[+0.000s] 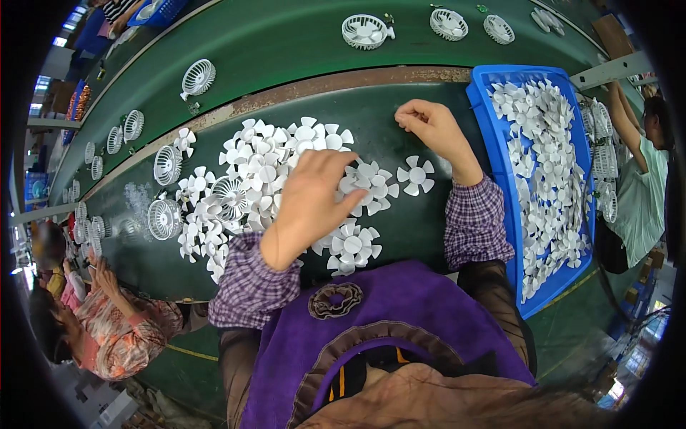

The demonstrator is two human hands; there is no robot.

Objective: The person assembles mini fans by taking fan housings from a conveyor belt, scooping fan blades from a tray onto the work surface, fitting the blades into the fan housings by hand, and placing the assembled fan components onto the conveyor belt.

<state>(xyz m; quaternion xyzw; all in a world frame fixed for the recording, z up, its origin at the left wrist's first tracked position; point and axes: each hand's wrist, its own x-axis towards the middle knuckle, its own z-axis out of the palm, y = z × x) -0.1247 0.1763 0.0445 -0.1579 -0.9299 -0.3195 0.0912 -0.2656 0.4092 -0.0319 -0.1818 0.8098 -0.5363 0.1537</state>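
A wide heap of white fan blades (264, 171) lies on the dark green table in front of me. Over its right part my left hand (314, 196) is spread, thumb apart from the fingers, with nothing seen in its grip. Several blades (368, 182) lie under and beside that thumb. My right hand (432, 129) hovers farther right, fingers curled together; whatever they may hold is hidden. A single fan blade (415, 176) rests below it, apart from the heap. Round white fan cages (165, 219) stand at the heap's left, and another cage (230, 198) sits among the blades.
At my right, a blue tray (480, 129) holds many more white blades. Beyond a rusty ledge (314, 84), a green conveyor belt (279, 50) carries fan cages (364, 32). One co-worker (128, 329) sits at the left; another person (643, 186) is at the right, near stacked cages (604, 161).
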